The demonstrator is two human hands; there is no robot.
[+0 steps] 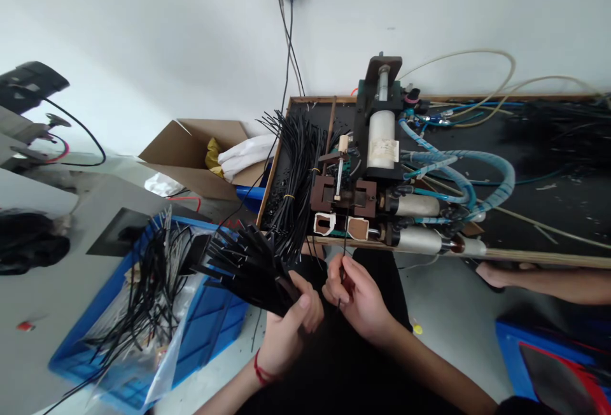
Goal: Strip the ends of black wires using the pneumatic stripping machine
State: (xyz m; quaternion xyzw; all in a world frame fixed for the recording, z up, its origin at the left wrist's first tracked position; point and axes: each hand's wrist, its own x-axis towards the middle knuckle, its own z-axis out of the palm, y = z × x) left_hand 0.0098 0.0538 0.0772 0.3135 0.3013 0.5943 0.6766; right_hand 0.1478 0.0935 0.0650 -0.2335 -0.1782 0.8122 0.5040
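My left hand [291,326], with a red string on its wrist, is closed around a fanned bunch of black cables with flat plug ends [243,262]. My right hand [356,294] pinches a single thin black cable [344,243] that runs up to the front of a small pneumatic press machine [382,167] on the bench. More bundled black cables [296,179], tied with yellow bands, lie on the bench left of the machine.
A blue crate [205,313] with loose black cables in a plastic bag stands at my left. A cardboard box [200,154] sits by the wall. Blue air hoses [458,173] loop right of the machine. Another person's bare foot [496,274] shows under the bench at right.
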